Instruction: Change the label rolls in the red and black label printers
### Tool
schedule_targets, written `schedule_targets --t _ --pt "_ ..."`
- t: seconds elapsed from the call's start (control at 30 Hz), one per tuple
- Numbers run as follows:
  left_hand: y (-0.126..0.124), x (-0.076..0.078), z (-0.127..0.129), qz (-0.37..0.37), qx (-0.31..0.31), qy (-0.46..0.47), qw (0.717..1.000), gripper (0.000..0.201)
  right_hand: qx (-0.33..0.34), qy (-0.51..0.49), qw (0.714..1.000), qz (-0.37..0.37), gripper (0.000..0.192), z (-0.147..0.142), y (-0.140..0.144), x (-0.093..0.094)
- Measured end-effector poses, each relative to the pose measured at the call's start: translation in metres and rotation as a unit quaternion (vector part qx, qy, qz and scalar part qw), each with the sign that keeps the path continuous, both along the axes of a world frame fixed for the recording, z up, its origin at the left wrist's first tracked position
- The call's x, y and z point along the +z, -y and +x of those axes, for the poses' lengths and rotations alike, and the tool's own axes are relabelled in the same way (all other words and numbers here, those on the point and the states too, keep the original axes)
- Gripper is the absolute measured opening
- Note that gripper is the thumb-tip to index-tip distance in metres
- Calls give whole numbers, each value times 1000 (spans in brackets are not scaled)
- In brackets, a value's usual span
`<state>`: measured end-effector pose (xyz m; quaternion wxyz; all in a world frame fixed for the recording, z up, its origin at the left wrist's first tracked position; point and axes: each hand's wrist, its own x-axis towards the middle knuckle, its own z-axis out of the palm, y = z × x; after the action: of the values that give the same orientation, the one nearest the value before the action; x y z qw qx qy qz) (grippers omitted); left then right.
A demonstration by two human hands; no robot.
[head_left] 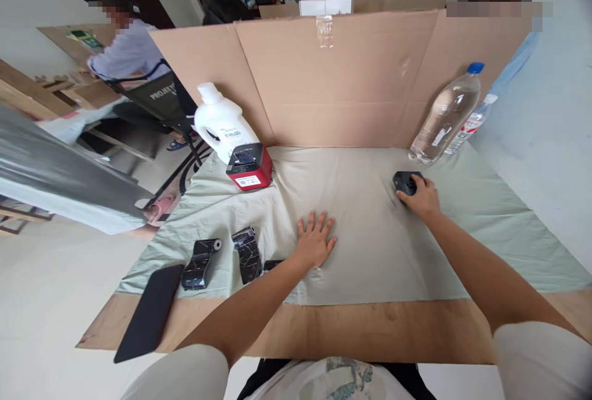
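My left hand (316, 241) lies flat on the pale cloth (356, 215), fingers spread, holding nothing. At the right, my right hand (423, 198) has its thumb and fingers around a small black box-shaped object (406, 182) resting on the cloth. Its exact kind does not show. Left of my left hand lie a shiny black film roll (248, 255) and another black film roll (202, 264) with a white core end. A further black piece (272, 265) is partly hidden behind my left forearm.
A red-and-black box-shaped device (250, 167) stands by a white jug (226, 119). A large water bottle (446, 116) and a smaller bottle (472, 124) stand back right. A cardboard screen (337, 79) closes the back. A dark flat slab (150, 314) overhangs the front-left edge. A person (134, 48) sits beyond.
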<state>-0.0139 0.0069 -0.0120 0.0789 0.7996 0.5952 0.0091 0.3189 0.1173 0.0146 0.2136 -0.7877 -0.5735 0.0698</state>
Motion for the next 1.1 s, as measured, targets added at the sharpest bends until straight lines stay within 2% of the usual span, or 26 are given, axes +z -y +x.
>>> schedule_targets --t 0.1,0.17,0.3,0.43,0.57,0.67,0.77,0.87,0.93,1.0,1.07,1.1 --pt "0 2 1 -5 4 6 1000 59 118 0 993 31 77 -43 43 -4" --pt "1 3 1 -8 5 16 1000 60 156 1 986 50 75 -75 77 -8" --pt "2 6 0 -7 2 41 999 60 203 -1 975 86 77 -131 139 -13" --pt "4 6 0 -6 0 49 999 60 208 -34 973 99 71 -160 171 -14" --pt "2 8 1 -22 -1 47 999 60 186 -96 973 100 55 -156 164 -13" --pt "-2 19 1 -72 -2 33 997 61 173 -171 962 122 55 -144 145 -17" --pt "-7 34 2 -134 21 29 990 57 181 -229 948 123 59 -136 131 -30" --pt "-5 41 11 -95 74 127 984 54 213 -274 932 106 61 -133 128 -47" --pt "2 39 24 -69 109 266 955 52 230 -295 923 95 63 -133 129 -54" --pt "12 31 40 -76 146 398 902 52 234 -311 917 89 65 -133 132 -56" --pt "26 21 57 -81 178 475 858 54 227 -328 913 88 65 -134 136 -55" --pt "34 17 63 -78 185 494 846 55 220 -335 912 89 65 -134 138 -53"
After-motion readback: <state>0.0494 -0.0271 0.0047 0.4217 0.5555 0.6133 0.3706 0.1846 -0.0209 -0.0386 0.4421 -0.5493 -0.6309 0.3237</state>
